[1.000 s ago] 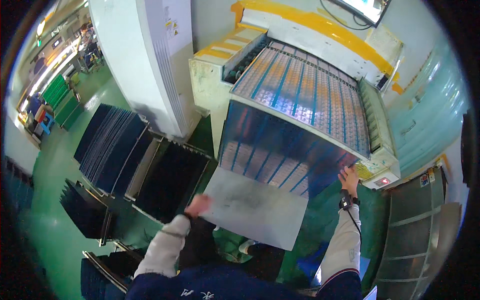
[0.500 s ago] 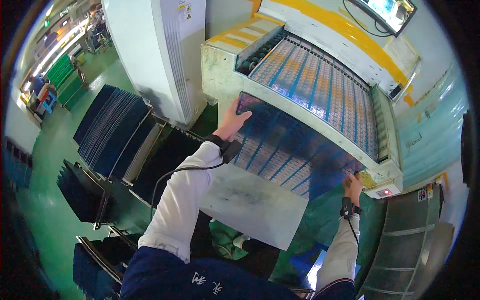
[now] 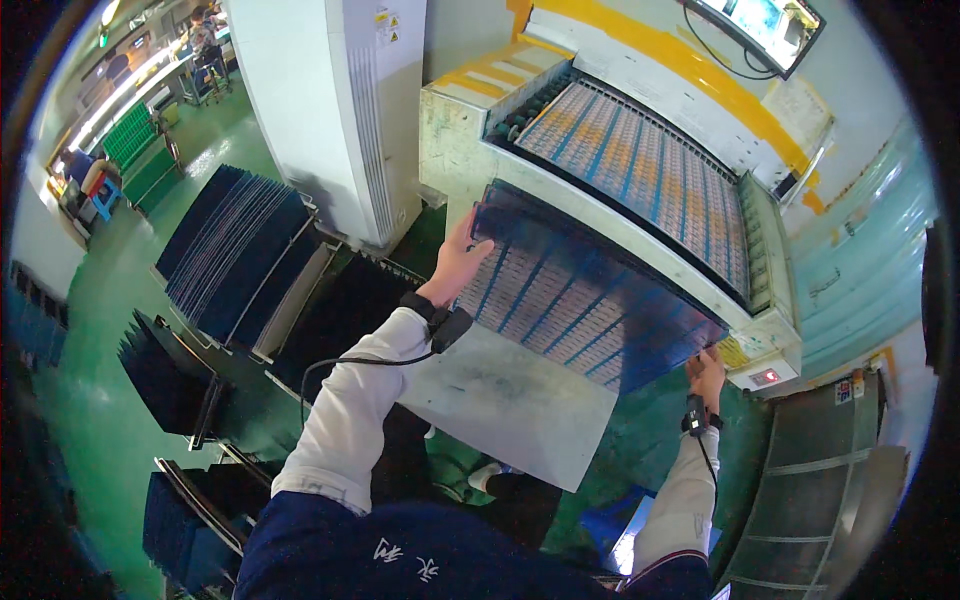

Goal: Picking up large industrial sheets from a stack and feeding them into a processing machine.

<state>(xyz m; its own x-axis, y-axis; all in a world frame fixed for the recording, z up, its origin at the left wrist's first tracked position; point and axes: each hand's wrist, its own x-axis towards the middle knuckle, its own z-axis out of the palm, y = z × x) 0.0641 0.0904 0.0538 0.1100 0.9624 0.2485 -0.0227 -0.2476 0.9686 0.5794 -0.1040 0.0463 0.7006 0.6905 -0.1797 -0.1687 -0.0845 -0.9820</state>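
Observation:
A large blue patterned panel (image 3: 590, 290) lies tilted at the outlet of a conveyor machine (image 3: 640, 170). My left hand (image 3: 462, 258) grips the panel's left edge near its far corner. My right hand (image 3: 708, 370) holds the panel's near right corner, beside the machine's control box with a red display (image 3: 765, 377). A wrist device with a cable sits on each forearm. Another patterned panel (image 3: 640, 160) rests on the machine's rollers behind.
A grey metal sheet (image 3: 510, 400) lies below the panel. Racks of dark blue panels (image 3: 240, 250) stand to the left on the green floor (image 3: 90, 330). A white cabinet (image 3: 340, 110) rises at the back. A grey slatted cart (image 3: 820, 490) stands at right.
My left hand rose from the grey sheet to the panel's left edge and took hold. My right hand slid along to the panel's near right corner. The view shifted closer.

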